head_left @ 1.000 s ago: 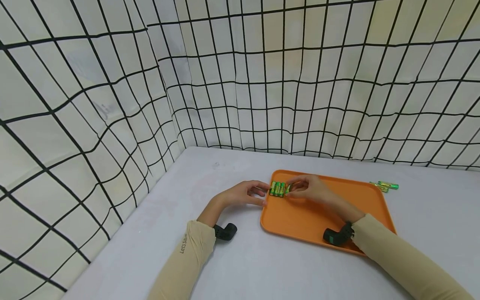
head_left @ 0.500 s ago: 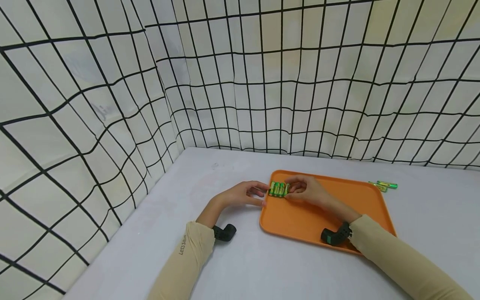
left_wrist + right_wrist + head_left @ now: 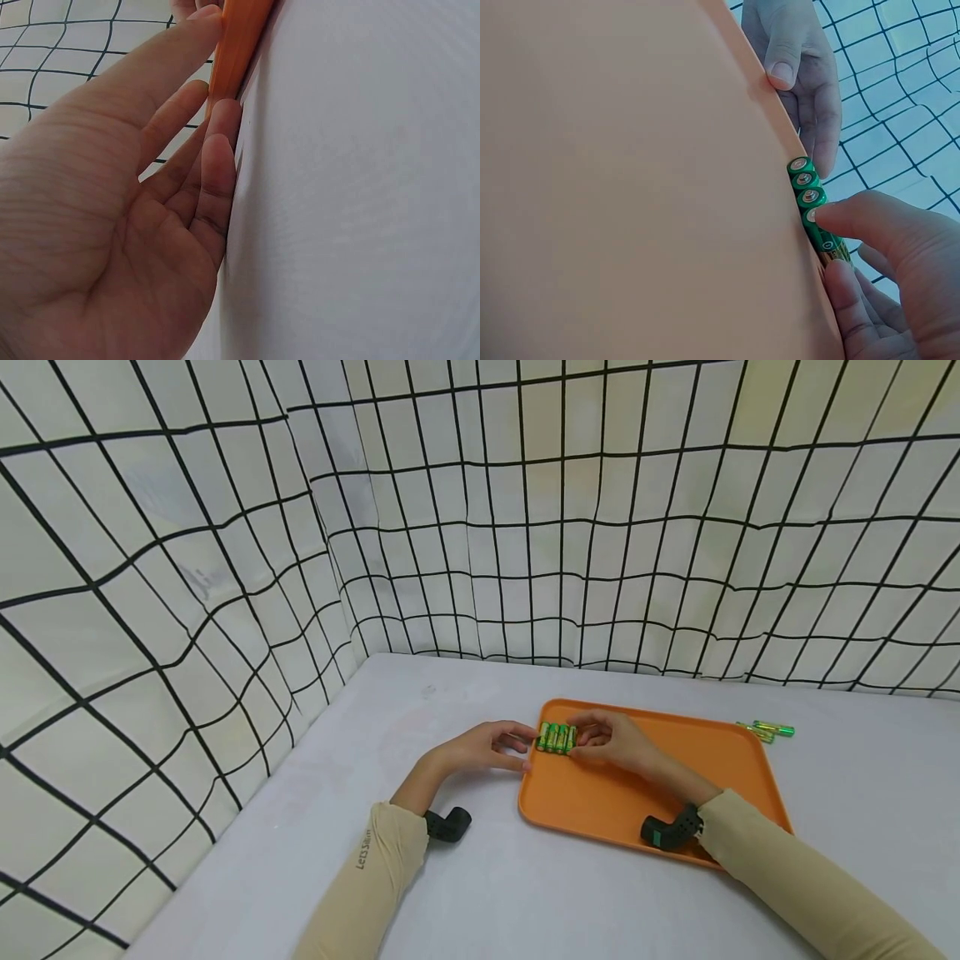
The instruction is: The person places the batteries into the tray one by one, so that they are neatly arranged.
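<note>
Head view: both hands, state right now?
Left hand: open, touching the orange tray.
Right hand: closed, pinching the rightmost battery on the tray.

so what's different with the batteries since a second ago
The right hand moved a green-and-gold cylindrical battery left, closing the gap to the matching battery row, and still holds it. The left hand, orange rectangular tray and loose green batteries beside it stayed.

Left fingers (image 3: 218, 169) curve loosely, right fingers (image 3: 846, 294) pinch.
</note>
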{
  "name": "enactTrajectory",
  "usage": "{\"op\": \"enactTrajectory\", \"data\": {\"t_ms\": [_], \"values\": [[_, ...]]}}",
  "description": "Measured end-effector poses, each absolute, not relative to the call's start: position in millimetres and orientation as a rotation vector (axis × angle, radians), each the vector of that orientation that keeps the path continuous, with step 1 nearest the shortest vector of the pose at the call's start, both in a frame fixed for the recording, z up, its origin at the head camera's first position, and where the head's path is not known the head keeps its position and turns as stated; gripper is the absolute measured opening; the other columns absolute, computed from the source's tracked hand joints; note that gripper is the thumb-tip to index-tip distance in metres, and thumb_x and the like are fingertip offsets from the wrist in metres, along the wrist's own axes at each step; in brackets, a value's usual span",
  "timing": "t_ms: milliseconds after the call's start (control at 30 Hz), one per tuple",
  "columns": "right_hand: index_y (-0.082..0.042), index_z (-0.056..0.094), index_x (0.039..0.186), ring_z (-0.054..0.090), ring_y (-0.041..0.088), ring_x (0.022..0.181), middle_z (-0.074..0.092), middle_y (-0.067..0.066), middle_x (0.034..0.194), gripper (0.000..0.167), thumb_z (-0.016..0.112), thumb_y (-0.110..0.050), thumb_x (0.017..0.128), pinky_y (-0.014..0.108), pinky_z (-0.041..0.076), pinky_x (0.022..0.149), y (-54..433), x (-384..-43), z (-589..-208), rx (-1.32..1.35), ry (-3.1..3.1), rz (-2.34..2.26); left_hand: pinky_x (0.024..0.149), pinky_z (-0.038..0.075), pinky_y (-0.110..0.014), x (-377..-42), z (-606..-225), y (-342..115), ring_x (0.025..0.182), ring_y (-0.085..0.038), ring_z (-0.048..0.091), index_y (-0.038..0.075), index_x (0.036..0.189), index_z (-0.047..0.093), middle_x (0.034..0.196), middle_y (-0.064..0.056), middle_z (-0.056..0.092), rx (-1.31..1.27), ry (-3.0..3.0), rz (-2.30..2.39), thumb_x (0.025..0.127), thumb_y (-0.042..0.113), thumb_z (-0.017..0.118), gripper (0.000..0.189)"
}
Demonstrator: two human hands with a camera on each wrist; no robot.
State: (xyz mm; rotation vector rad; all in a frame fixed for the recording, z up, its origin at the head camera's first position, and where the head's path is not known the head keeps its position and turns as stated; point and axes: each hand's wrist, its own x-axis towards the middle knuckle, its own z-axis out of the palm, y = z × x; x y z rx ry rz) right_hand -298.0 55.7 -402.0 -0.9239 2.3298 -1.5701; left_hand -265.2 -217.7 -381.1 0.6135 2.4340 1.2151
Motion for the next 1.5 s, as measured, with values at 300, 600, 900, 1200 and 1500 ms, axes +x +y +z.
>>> {"op": "enactTrajectory", "data": {"t_ms": [300,600,900,1200,1500], "values": [[0.013,0.052,0.129,0.06,0.007,0.089,0.059,0.028,0.119,0.05,0.073,-0.001,0.085,0.019,0.051,0.079,57,-299,-399,-0.909,2.303,-1.605,0.097,0.046,-0.031,-266,-378,-216,0.118,-0.016,0.057,0.014,0.138,0.055,0.128,-0.003,0.061,0.623,2.439,1.201,0.088,0.021,0.074,0.053],[0.011,0.049,0.133,0.061,0.006,0.092,0.057,0.028,0.127,0.053,0.072,-0.006,0.088,0.02,0.051,0.081,64,-298,-395,-0.819,2.236,-1.61,0.096,0.045,-0.03,-265,-378,-212,0.117,-0.016,0.057,0.013,0.138,0.054,0.128,-0.004,0.061,0.621,2.431,1.201,0.089,0.02,0.074,0.054],[0.012,0.049,0.131,0.064,0.005,0.093,0.053,0.032,0.129,0.048,0.068,-0.004,0.09,0.027,0.055,0.079,76,-300,-397,-0.821,2.226,-1.689,0.095,0.046,-0.03,-264,-377,-213,0.116,-0.016,0.057,0.013,0.137,0.054,0.126,-0.004,0.062,0.607,2.446,1.2,0.088,0.02,0.075,0.054],[0.007,0.055,0.129,0.067,0.014,0.083,0.057,0.025,0.117,0.045,0.07,-0.011,0.091,0.029,0.056,0.071,86,-297,-393,-0.729,2.225,-1.766,0.096,0.045,-0.031,-264,-377,-215,0.118,-0.017,0.057,0.013,0.138,0.054,0.128,-0.004,0.061,0.608,2.452,1.195,0.088,0.02,0.074,0.055],[0.008,0.057,0.127,0.064,0.023,0.077,0.06,0.014,0.105,0.041,0.069,-0.008,0.091,0.032,0.056,0.067,95,-291,-388,-0.898,2.203,-1.673,0.096,0.045,-0.031,-263,-380,-215,0.118,-0.018,0.056,0.012,0.139,0.053,0.128,-0.004,0.061,0.618,2.449,1.21,0.089,0.019,0.074,0.054]]}}
